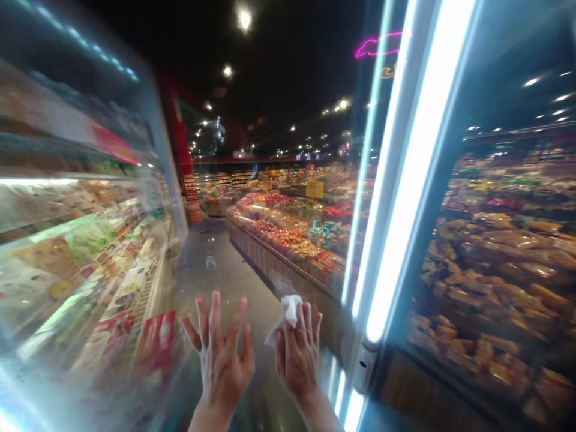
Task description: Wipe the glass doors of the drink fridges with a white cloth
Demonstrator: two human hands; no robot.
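My left hand (224,351) is raised at the bottom centre, its back towards me and its fingers spread wide, holding nothing. Just right of it is my right hand (299,348), with its fingers closer together around a crumpled white tissue (291,309). Part of the tissue shows past the index finger and hangs at the left side of the hand. Both hands appear against a pane of clear glass, through which the aisle floor is visible.
A bright vertical light strip (420,162) runs right of my hands. Shelves of packaged goods (90,240) line the left. Beyond the glass, a wood-sided bin (270,258) holds many wrapped items, and more packets (504,270) fill the right. The aisle floor (207,258) lies between.
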